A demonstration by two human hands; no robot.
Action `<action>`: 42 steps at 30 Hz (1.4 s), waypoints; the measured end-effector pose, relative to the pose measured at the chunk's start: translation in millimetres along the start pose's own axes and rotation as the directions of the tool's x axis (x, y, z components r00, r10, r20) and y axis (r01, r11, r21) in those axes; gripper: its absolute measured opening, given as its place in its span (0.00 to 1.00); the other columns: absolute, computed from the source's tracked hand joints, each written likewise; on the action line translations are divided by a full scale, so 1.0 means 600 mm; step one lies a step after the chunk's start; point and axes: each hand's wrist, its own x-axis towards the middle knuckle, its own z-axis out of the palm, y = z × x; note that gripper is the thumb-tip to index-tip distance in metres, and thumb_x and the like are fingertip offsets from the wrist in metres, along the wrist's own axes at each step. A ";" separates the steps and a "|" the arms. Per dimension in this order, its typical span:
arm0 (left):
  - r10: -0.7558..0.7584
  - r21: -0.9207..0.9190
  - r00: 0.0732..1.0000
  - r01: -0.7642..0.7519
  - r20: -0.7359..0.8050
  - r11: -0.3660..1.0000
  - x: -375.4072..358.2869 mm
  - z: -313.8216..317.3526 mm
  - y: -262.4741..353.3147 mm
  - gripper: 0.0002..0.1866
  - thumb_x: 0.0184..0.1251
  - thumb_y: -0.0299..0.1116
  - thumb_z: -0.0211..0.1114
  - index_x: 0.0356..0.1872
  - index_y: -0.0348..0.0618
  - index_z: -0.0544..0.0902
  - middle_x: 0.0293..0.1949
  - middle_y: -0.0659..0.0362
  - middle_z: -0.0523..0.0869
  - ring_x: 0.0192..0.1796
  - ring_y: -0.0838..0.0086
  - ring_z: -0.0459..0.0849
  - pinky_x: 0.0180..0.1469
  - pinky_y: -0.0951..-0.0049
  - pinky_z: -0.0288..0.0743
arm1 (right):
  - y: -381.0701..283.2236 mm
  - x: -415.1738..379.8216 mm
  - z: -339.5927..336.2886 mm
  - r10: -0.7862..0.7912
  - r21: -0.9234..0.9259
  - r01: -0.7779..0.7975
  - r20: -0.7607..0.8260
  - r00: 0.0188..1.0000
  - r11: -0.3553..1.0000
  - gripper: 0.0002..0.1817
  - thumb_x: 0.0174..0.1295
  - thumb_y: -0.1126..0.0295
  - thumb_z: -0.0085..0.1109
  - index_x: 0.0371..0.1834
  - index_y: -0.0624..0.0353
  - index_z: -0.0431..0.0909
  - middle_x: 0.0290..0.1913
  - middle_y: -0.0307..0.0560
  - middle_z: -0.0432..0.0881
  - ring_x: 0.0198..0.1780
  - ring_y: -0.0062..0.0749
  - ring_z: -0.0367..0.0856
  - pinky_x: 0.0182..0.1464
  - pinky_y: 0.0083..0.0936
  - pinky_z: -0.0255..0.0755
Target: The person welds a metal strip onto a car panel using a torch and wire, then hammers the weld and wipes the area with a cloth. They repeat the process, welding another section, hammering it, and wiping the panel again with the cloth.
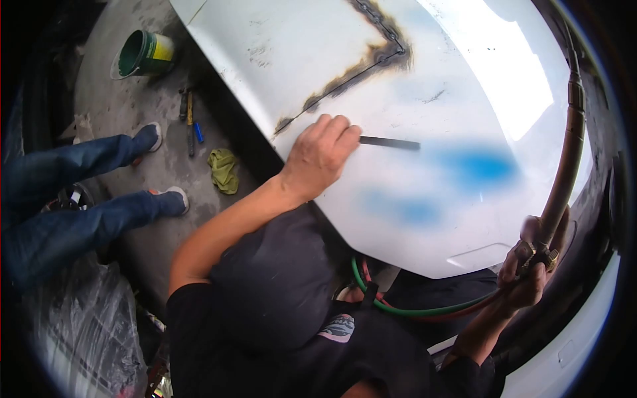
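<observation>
My left hand [322, 156] is closed and rests over the white car panel [265, 86], below a scorched seam. A dark, flat, narrow strip [390, 142] sticks out to the right from between its thumb and fingers; the kind of tool is unclear. At the right, my right hand [527, 278] is wrapped round a brass gas torch [561, 172] near its valve knobs. The torch points upward, and its tip is cut off by the frame edge. The scorched seam [352, 78] bends in an L across the panel, brown and black along its edges.
Green and red hoses [424, 310] run past my dark-clothed knee [279, 285] toward the torch. A green bucket [146, 53], hand tools [190, 123] and a green rag [223, 170] are on the floor. Another person's legs [86, 215] stand at left, near plastic sheeting [86, 331].
</observation>
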 end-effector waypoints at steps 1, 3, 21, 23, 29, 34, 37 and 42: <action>-0.025 0.015 0.999 0.025 -0.024 1.000 -0.009 -0.003 -0.009 0.08 0.60 0.23 0.71 0.40 0.38 0.83 0.36 0.54 0.80 0.40 0.59 0.81 0.42 0.61 0.78 | 0.002 0.000 -0.002 -0.004 -0.003 0.004 0.000 1.000 1.000 0.54 0.64 0.66 0.69 0.86 0.65 0.41 0.41 0.63 0.75 0.16 0.25 0.79 0.13 0.19 0.77; -0.064 0.018 0.998 0.064 -0.014 0.998 -0.027 -0.016 -0.020 0.10 0.60 0.23 0.73 0.42 0.38 0.84 0.39 0.54 0.83 0.42 0.57 0.83 0.43 0.61 0.79 | 0.003 -0.003 0.002 -0.007 0.005 0.007 -0.025 1.000 1.000 0.54 0.64 0.66 0.68 0.86 0.66 0.41 0.42 0.64 0.75 0.16 0.25 0.78 0.13 0.18 0.77; -0.413 -0.091 0.902 0.404 -0.125 0.910 -0.129 -0.034 -0.022 0.08 0.62 0.22 0.74 0.41 0.38 0.86 0.41 0.52 0.83 0.43 0.55 0.83 0.46 0.62 0.79 | 0.011 0.007 0.007 -0.097 -0.125 0.084 -0.099 0.990 0.989 0.60 0.54 0.55 0.73 0.85 0.68 0.47 0.38 0.56 0.75 0.22 0.20 0.81 0.17 0.15 0.78; -0.496 -0.135 0.860 0.481 -0.123 0.866 -0.146 -0.033 -0.025 0.07 0.64 0.21 0.73 0.41 0.36 0.86 0.41 0.55 0.83 0.40 0.62 0.83 0.43 0.65 0.78 | 0.013 0.005 0.001 -0.119 -0.139 0.107 -0.081 0.990 0.985 0.59 0.55 0.56 0.73 0.85 0.68 0.46 0.38 0.57 0.75 0.22 0.21 0.82 0.17 0.16 0.80; -0.751 -0.382 0.657 0.681 -0.059 0.625 -0.148 -0.035 -0.016 0.06 0.67 0.20 0.71 0.41 0.33 0.84 0.40 0.61 0.81 0.36 0.78 0.81 0.40 0.76 0.77 | 0.011 -0.010 -0.002 0.031 0.014 -0.030 -0.091 0.995 0.999 0.58 0.57 0.63 0.71 0.85 0.69 0.43 0.41 0.63 0.76 0.21 0.28 0.84 0.16 0.21 0.82; -0.784 -0.466 0.618 0.711 0.059 0.526 -0.150 -0.046 -0.030 0.07 0.68 0.19 0.70 0.44 0.33 0.84 0.36 0.62 0.82 0.37 0.80 0.81 0.42 0.78 0.77 | 0.010 0.005 0.010 -0.048 -0.029 0.047 -0.020 0.999 0.998 0.57 0.58 0.62 0.70 0.85 0.69 0.43 0.42 0.63 0.76 0.19 0.29 0.84 0.16 0.21 0.82; -0.736 -0.422 0.676 0.656 -0.041 0.626 -0.112 -0.078 -0.023 0.07 0.66 0.19 0.69 0.44 0.34 0.87 0.37 0.57 0.87 0.35 0.72 0.85 0.40 0.71 0.79 | 0.009 0.004 0.010 -0.057 -0.046 0.056 -0.023 0.998 0.997 0.57 0.58 0.62 0.70 0.85 0.68 0.43 0.42 0.64 0.76 0.20 0.29 0.85 0.17 0.22 0.83; -0.460 -0.205 0.861 0.421 -0.215 0.884 -0.047 -0.109 -0.019 0.11 0.65 0.15 0.67 0.47 0.34 0.88 0.39 0.52 0.87 0.39 0.62 0.88 0.41 0.68 0.80 | 0.010 0.005 0.004 -0.042 -0.030 0.042 0.010 0.999 0.999 0.57 0.59 0.62 0.70 0.85 0.68 0.43 0.43 0.64 0.76 0.22 0.30 0.86 0.19 0.23 0.85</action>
